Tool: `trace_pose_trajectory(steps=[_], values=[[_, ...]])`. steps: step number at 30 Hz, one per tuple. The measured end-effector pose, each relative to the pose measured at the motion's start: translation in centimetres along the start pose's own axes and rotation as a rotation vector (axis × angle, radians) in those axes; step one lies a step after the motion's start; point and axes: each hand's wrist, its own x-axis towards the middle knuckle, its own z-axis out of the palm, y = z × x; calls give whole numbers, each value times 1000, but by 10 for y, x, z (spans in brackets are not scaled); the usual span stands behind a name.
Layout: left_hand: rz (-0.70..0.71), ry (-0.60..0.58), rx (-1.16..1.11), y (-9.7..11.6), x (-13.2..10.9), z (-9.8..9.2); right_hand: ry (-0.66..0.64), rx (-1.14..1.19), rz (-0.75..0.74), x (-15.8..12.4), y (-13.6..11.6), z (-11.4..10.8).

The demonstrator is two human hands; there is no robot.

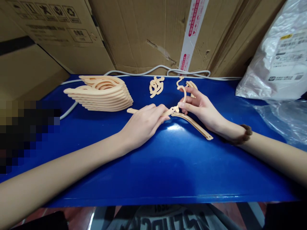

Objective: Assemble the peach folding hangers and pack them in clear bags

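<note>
My left hand (pixel 146 123) is closed around a beige plastic hanger arm (pixel 169 111), whose other end sticks out to the left of the fingers. In my right hand (pixel 201 107), thumb and fingers pinch a curved hanger hook (pixel 184 95) of the same colour. The hook's base meets the end of the held arm between the two hands; whether they are joined I cannot tell. A second hanger arm (pixel 194 123) slants down to the right below my right hand, its upper end close to that joint.
A stack of beige hanger parts (pixel 103 99) stands at the back left. Loose hooks (pixel 157 86) lie at the back middle, with a few more pieces (pixel 192 85) behind my right hand. A white cable (pixel 153 68) runs along cardboard boxes (pixel 141 35). A plastic bag (pixel 275 64) stands right.
</note>
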Motion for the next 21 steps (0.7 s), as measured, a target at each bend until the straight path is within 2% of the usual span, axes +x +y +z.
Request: trace_pose_trajectory(steps=[10,21], values=[[50,-51,129,1,0,2,-18,-47,-15,0,1,0],[99,-27,311,4,1,1,-11,-57,-35,-1,-2,2]])
